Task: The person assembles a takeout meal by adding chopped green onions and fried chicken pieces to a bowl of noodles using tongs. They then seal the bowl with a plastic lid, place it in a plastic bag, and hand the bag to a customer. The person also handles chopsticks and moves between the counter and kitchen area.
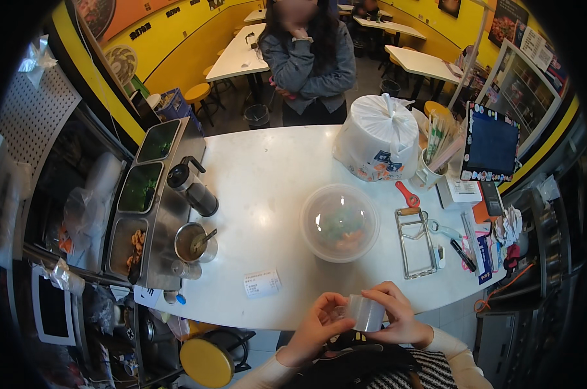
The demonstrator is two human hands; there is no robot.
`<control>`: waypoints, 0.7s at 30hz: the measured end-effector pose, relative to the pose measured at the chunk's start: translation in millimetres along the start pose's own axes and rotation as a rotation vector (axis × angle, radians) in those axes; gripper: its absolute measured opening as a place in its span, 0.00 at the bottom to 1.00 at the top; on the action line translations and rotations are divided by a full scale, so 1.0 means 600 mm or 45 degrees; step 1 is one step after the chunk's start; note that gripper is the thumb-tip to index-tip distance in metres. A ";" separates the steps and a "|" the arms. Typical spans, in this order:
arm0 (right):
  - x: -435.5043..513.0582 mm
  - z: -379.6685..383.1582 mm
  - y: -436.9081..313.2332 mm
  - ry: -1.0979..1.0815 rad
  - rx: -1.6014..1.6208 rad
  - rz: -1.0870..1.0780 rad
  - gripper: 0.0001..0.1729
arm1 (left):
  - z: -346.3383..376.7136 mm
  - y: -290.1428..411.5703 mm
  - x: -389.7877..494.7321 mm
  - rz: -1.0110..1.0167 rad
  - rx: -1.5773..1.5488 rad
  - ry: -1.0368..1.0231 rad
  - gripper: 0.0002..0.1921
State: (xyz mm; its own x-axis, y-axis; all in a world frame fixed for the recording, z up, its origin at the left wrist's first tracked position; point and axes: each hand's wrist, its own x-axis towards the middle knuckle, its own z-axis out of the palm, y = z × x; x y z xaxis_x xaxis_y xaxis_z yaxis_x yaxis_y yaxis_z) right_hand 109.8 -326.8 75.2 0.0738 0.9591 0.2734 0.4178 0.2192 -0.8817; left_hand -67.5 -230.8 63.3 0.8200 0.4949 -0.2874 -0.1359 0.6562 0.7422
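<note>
Both hands are close together at the counter's near edge. My right hand (395,313) holds a small stack of clear plastic cups or lids (366,312) from the right. With its fingers, my left hand (325,316) grips a clear plastic piece at the left end of that stack. Beyond my hands stands a round plastic bowl with a domed translucent lid (339,222), with green and orange food showing through. A printed paper slip (262,283) lies to the left of the bowl. A tied white plastic bag (378,138) stands behind it.
On the left are steel food trays (140,187), a glass press pot (192,190) and a container with a spoon (195,243). A metal frame tool (416,245), marker (462,255) and tablet screen (490,142) are on the right. A person (308,63) stands across the white counter (247,170).
</note>
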 end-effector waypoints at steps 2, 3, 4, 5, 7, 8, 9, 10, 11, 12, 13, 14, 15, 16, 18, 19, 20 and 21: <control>0.000 -0.012 0.001 -0.034 0.037 0.012 0.40 | -0.012 0.006 0.003 0.006 0.058 -0.037 0.15; 0.000 -0.016 0.001 -0.029 0.073 0.013 0.40 | -0.016 0.007 0.005 -0.034 0.064 -0.006 0.14; 0.000 -0.022 0.000 -0.028 0.102 0.030 0.40 | -0.020 0.009 0.007 -0.059 0.078 0.025 0.13; 0.001 -0.025 -0.002 -0.042 0.124 0.061 0.39 | -0.023 0.011 0.010 -0.062 0.080 0.032 0.12; 0.004 -0.031 -0.005 -0.027 0.104 0.032 0.39 | -0.027 0.014 0.018 -0.118 -0.168 0.008 0.12; 0.007 -0.033 -0.007 -0.026 0.085 0.045 0.39 | -0.027 0.016 0.022 -0.166 -0.267 0.006 0.12; 0.009 -0.036 -0.008 -0.034 0.087 0.036 0.39 | -0.026 0.018 0.025 -0.139 -0.419 -0.083 0.14; 0.011 -0.039 -0.009 -0.041 0.085 0.047 0.39 | -0.025 0.019 0.028 -0.143 -0.540 -0.149 0.16; 0.013 -0.043 -0.011 -0.041 0.088 0.044 0.39 | -0.023 0.020 0.030 -0.157 -0.628 -0.133 0.19; 0.016 -0.047 -0.011 -0.065 0.064 0.056 0.39 | -0.021 0.019 0.030 -0.052 -0.502 -0.213 0.20; 0.018 -0.051 -0.011 -0.079 0.044 0.056 0.39 | -0.018 0.016 0.030 0.040 -0.342 -0.212 0.22; 0.021 -0.054 -0.011 -0.088 0.022 0.045 0.39 | -0.016 0.014 0.029 0.140 -0.174 -0.265 0.24; 0.024 -0.058 -0.010 -0.106 0.039 0.061 0.39 | -0.017 0.011 0.030 0.138 -0.126 -0.218 0.25; 0.026 -0.060 -0.011 -0.120 0.052 0.067 0.39 | -0.017 0.008 0.030 0.146 -0.070 -0.226 0.27; 0.031 -0.065 -0.012 -0.154 0.090 0.054 0.38 | -0.020 0.002 0.034 0.119 -0.019 -0.164 0.25; 0.035 -0.066 -0.012 -0.163 0.105 0.030 0.38 | -0.023 0.001 0.037 0.086 -0.017 -0.110 0.21; 0.038 -0.069 -0.013 -0.158 0.096 0.042 0.38 | -0.024 0.001 0.043 0.054 -0.014 -0.074 0.18; 0.042 -0.072 -0.014 -0.172 0.122 0.036 0.38 | -0.025 0.002 0.049 0.125 -0.025 -0.150 0.14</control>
State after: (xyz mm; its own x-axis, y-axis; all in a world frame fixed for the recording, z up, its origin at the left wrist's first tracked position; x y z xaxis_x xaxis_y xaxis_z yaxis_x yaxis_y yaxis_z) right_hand 147.1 -312.2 106.1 -0.0406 0.9791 0.1995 0.3286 0.2016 -0.9227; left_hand -51.7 -206.8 46.4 0.8616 0.4878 -0.1406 -0.2282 0.6195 0.7511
